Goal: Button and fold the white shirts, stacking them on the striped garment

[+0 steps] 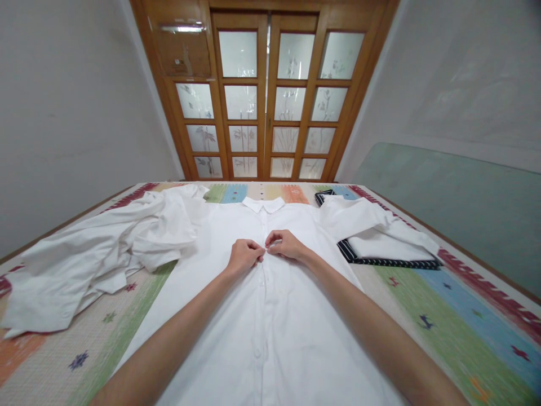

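A white button-up shirt [308, 316] lies face up and spread out in front of me, its collar [264, 204] at the far end. My left hand [245, 255] pinches the front placket a little below the collar. Close against it, my right hand [286, 245] pinches the same strip from the other side, thumb and forefinger curled together. The fingertips of both hands nearly meet at the shirt's centre line, and whatever small part they grip there is mostly hidden. Nearer to me, a button [257, 353] shows on the placket.
A crumpled white garment [97, 248] lies to the left. On the right, a black striped item [393, 263] sits partly under a white sleeve [346, 217]. A colourful patterned cloth [426, 316] covers the surface. A pale green panel [448, 208] stands on the right; wooden glazed doors [264, 101] stand beyond.
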`<move>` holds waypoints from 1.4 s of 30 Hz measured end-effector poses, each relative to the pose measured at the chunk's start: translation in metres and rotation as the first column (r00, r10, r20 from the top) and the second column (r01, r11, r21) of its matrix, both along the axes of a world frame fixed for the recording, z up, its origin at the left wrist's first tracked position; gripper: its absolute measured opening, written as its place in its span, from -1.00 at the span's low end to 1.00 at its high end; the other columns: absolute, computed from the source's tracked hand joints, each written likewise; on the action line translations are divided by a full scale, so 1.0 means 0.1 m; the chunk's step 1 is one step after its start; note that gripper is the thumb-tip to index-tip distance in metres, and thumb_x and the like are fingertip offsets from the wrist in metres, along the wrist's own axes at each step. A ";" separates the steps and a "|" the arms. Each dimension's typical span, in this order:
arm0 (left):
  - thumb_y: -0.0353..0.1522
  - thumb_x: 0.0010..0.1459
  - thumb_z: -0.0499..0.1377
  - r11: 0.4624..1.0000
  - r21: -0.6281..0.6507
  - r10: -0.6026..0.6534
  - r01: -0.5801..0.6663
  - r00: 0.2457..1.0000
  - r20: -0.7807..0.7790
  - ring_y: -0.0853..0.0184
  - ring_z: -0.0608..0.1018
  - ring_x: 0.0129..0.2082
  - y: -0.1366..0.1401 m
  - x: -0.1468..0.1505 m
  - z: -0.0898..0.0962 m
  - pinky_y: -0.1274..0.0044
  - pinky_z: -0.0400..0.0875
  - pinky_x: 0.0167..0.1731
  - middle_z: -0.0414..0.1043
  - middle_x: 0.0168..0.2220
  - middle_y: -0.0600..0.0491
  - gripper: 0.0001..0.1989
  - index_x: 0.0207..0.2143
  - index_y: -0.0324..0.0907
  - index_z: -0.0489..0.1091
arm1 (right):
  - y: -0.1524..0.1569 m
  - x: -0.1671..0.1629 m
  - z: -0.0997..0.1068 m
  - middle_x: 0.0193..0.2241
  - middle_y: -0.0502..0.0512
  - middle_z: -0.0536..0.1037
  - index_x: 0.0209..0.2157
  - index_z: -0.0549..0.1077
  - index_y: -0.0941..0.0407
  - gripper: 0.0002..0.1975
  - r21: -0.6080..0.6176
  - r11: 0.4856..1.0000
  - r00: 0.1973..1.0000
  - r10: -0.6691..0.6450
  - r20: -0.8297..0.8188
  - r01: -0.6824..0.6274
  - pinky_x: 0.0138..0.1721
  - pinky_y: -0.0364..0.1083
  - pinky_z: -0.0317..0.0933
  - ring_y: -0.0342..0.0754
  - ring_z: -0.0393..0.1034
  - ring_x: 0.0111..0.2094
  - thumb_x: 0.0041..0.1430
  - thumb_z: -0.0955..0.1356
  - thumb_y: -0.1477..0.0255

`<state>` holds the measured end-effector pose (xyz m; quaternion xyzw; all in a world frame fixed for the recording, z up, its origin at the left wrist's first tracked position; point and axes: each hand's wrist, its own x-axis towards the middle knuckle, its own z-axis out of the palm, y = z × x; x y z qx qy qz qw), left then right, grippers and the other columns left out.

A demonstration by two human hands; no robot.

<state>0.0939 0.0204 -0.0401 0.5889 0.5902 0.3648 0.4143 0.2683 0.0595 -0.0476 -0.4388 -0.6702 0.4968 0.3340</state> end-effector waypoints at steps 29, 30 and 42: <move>-0.47 -0.05 0.24 0.991 0.131 0.020 0.019 0.959 -0.284 0.35 0.54 -0.37 0.02 -0.03 0.09 0.58 0.36 -0.34 0.57 -0.40 0.02 -0.89 -0.43 -0.27 0.57 | -0.05 -0.08 0.09 -0.64 -0.06 0.46 -0.46 0.55 0.21 -0.88 0.090 0.996 0.950 -0.042 0.310 0.014 -0.51 -0.23 0.12 -0.23 0.22 -0.62 -0.08 0.35 0.56; -0.45 -0.04 0.23 0.993 0.116 0.012 0.021 0.961 -0.276 0.34 0.55 -0.38 0.02 -0.03 0.09 0.58 0.35 -0.35 0.57 -0.42 0.03 -0.88 -0.44 -0.27 0.57 | -0.04 -0.08 0.08 -0.64 -0.06 0.46 -0.46 0.54 0.20 -0.89 0.070 0.997 0.955 -0.033 0.295 0.013 -0.53 -0.23 0.10 -0.24 0.20 -0.63 -0.07 0.35 0.55; -0.44 -0.05 0.18 0.993 0.116 0.022 0.009 0.965 -0.262 0.33 0.53 -0.40 0.10 0.00 0.03 0.59 0.32 -0.37 0.54 -0.50 0.04 -0.86 -0.51 -0.26 0.56 | -0.05 -0.06 -0.01 -0.72 -0.15 0.36 -0.48 0.50 0.19 -0.92 -0.021 0.999 0.991 -0.035 0.130 0.038 -0.62 -0.25 -0.02 -0.28 0.11 -0.68 -0.14 0.41 0.50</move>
